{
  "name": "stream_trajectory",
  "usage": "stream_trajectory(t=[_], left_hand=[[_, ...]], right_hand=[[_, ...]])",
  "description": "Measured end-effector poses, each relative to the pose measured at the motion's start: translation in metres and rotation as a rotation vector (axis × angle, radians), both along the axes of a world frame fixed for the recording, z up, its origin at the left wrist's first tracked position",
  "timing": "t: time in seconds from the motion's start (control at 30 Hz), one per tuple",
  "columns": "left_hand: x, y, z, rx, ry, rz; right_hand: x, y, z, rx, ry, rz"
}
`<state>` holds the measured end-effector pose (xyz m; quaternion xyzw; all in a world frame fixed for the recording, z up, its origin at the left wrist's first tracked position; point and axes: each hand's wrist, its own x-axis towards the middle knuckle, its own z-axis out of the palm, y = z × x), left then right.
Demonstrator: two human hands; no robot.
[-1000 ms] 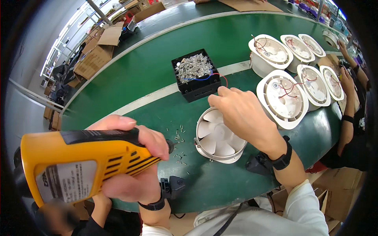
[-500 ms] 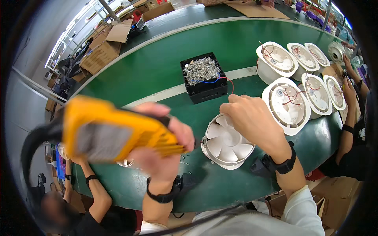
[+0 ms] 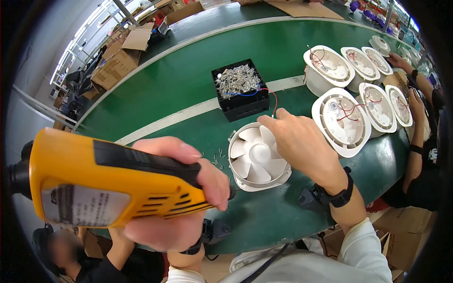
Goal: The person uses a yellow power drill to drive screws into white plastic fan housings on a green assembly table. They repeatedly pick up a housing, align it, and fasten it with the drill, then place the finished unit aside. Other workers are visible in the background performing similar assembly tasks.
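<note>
A yellow electric screwdriver [image 3: 118,179] with black grip strips fills the lower left, and my left hand [image 3: 184,228] is closed around it. Its tip end points right, just short of the fan. On the green table in front of me lies a round white fan [image 3: 259,153] with several blades, facing up. My right hand [image 3: 304,144] is closed on the fan's far right rim, its fingertips bent down beside a red wire [image 3: 275,101] and a blue wire [image 3: 245,95]. What exactly the fingertips pinch is hidden. Loose screws [image 3: 218,158] lie left of the fan.
Beyond the fan stands a black box [image 3: 243,112] full of screws. Several white fan housings [image 3: 342,122] with red wires stand in rows at the right. A co-worker's arm [image 3: 416,137] is at the right edge; another person [image 3: 66,252] sits lower left.
The screwdriver in my left hand has come down and left, and shows larger. My right hand and the fan have shifted a little left. At the right, a co-worker's hand and a white part have moved.
</note>
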<state>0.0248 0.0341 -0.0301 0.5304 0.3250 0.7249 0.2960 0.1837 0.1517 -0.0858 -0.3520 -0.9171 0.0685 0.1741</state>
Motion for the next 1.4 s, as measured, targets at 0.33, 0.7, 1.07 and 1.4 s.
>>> stream_trajectory(t=[0.33,0.7,1.07,1.4], left_hand=[[0.007,0.005,-0.011,-0.081,0.089,0.091],[0.013,0.009,-0.016,-0.145,-0.001,0.017],[-0.007,-0.003,0.0,0.002,-0.101,-0.017],[-0.01,0.016,-0.023,-0.184,0.112,0.01]], right_hand=[[0.002,0.001,-0.004,-0.013,0.056,0.017],[0.003,-0.001,-0.001,0.004,0.106,0.046],[0.006,0.0,-0.001,-0.064,0.026,0.023],[-0.008,0.015,-0.015,0.117,0.133,0.127]])
